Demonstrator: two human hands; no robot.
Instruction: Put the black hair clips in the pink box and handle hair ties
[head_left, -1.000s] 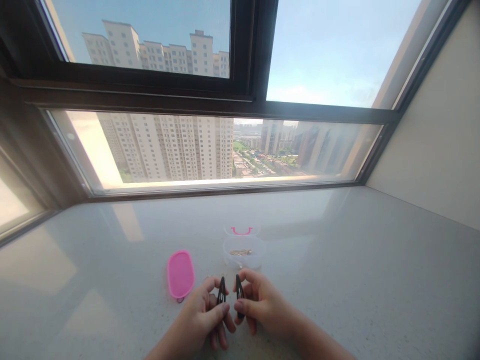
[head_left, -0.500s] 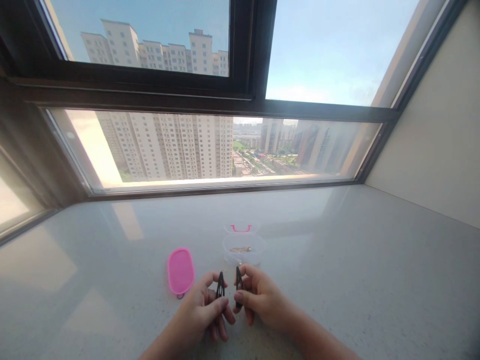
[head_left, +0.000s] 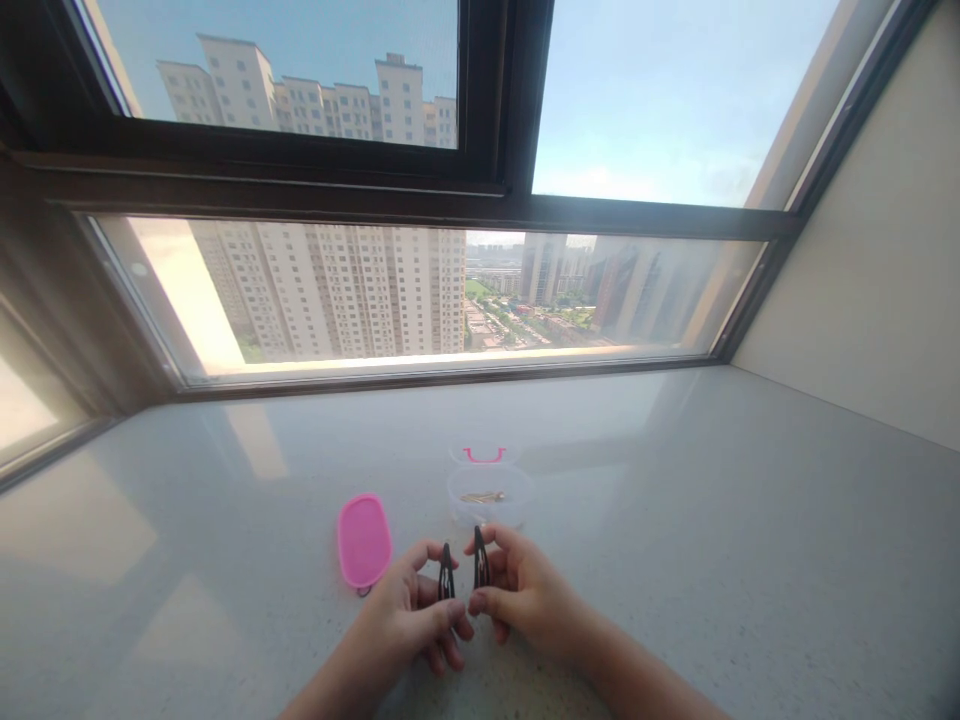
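Observation:
Between thumb and fingers, my left hand (head_left: 412, 610) grips a black snap hair clip (head_left: 446, 574), its narrow end pointing up. A second black hair clip (head_left: 481, 560) stands upright in my right hand (head_left: 525, 590), pinched the same way. The two clips are side by side with a small gap between them. Just beyond my hands sits a clear plastic box (head_left: 517, 492) with a pink handle (head_left: 484, 456) at its far side. Several thin gold-coloured hairpins (head_left: 482, 497) lie inside it.
A pink lid (head_left: 364, 541) lies on the pale stone sill (head_left: 675, 520), left of the box and close to my left hand. Behind the sill is a dark-framed window (head_left: 450, 385). A plain wall (head_left: 870, 260) bounds the right side.
Both hands stay close together, still holding the clips. The left hand has moved slightly right and the right-hand clip is a little higher. The box and lid have not moved on the sill.

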